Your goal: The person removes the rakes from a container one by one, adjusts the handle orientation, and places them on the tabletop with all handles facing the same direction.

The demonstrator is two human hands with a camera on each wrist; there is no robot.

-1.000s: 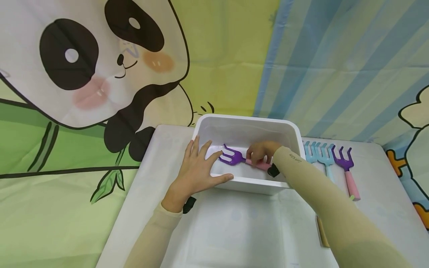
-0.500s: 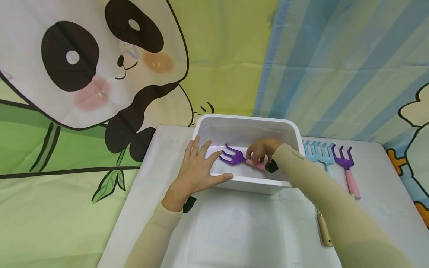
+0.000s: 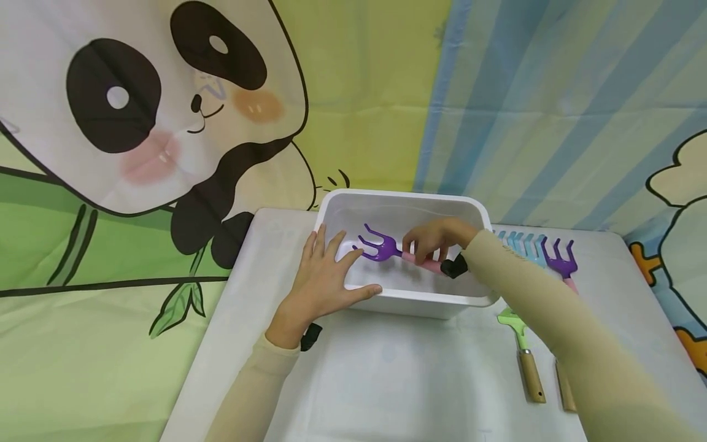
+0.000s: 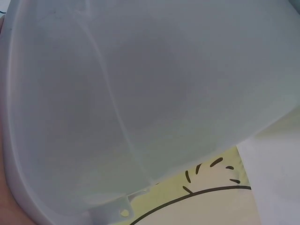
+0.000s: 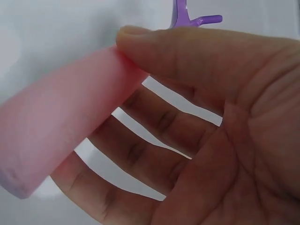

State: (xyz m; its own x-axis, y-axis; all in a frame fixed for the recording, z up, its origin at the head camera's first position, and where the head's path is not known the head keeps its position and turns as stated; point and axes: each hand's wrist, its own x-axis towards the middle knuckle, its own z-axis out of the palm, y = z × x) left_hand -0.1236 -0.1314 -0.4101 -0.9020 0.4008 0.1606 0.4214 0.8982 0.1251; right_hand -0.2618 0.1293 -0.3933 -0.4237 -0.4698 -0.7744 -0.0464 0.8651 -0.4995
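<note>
A white plastic bin [image 3: 425, 299] stands on the table, its grey wall [image 4: 178, 75] filling most of the left wrist view. My left hand [image 3: 323, 279] rests on its front left corner, fingers spread and straight over the rim, thumb along the front edge. Inside the bin, my right hand [image 3: 433, 238] holds a purple hand rake [image 3: 382, 249] by its pink handle. In the right wrist view the thumb presses on the pink handle [image 5: 70, 108] while the fingers curl behind it. The rake's tines point left, close to the left hand's fingertips.
Right of the bin lie light blue hand rakes [image 3: 531, 247] and another purple hand rake [image 3: 561, 264], partly behind the right sleeve [image 3: 541, 301]. Nearer is a green-headed tool [image 3: 513, 320] with a wooden handle, beside another wooden handle [image 3: 566, 390]. A panda-print cloth [image 3: 248, 104] hangs behind.
My right hand has risen slightly within the bin, and the purple rake has shifted up and left with it. The right sleeve has moved, uncovering the green-headed tool. The left hand stays put.
</note>
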